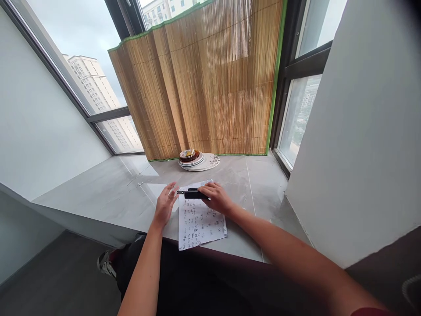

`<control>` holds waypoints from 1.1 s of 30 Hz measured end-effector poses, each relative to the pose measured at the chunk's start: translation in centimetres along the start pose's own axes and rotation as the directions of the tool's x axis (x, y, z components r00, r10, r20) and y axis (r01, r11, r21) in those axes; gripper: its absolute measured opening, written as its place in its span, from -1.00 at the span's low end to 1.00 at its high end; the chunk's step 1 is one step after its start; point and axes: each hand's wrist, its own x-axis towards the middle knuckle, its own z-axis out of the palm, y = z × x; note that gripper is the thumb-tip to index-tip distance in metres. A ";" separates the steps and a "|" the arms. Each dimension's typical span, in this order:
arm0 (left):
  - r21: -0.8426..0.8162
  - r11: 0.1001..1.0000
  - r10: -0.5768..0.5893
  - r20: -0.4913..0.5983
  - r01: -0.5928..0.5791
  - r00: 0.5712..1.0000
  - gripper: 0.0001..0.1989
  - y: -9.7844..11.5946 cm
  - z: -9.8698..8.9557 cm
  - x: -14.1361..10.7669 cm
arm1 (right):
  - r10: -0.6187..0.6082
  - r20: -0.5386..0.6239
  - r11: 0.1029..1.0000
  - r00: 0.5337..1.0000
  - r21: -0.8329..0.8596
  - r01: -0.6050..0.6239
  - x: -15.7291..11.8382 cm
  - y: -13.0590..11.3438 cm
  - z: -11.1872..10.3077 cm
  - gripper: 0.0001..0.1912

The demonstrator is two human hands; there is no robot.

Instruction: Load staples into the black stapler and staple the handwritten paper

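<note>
My right hand (216,197) grips a long black stapler-like tool (194,194) by its right end. A thin metal piece sticks out of the tool's left end, and I cannot make out its exact kind. Close to that metal end is my left hand (167,202), its fingers apart and holding nothing; whether a fingertip touches the metal I cannot tell. Beneath the tool lies a white sheet of paper (200,228) covered in handwriting. It is creased, with its near edge over the front of the ledge. My right hand hides part of its top.
A stack of plates (191,163) stands at the back of the grey tiled ledge (108,197), beside an oval plate (212,161). Behind them hangs a bamboo blind (210,87) with green edging. Windows and white walls close in both sides. My legs are below the ledge's front edge.
</note>
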 end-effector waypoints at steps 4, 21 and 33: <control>-0.338 0.886 -0.278 0.160 0.317 0.947 -0.47 0.0 0.3 0.0 | -0.194 -0.016 0.978 0.981 -0.077 0.193 -0.3 -1.4 -0.4 -0.62; -0.432 0.786 -0.390 0.208 0.442 0.897 -0.74 -1.7 -0.5 0.3 | -0.316 0.082 0.931 0.945 -0.167 0.326 0.0 -1.9 -0.9 -0.61; -0.400 0.818 -0.408 0.101 0.413 0.907 -0.66 -1.0 -0.2 0.3 | 0.260 -0.142 0.964 0.955 -0.013 -0.264 -0.1 -1.0 0.6 -0.74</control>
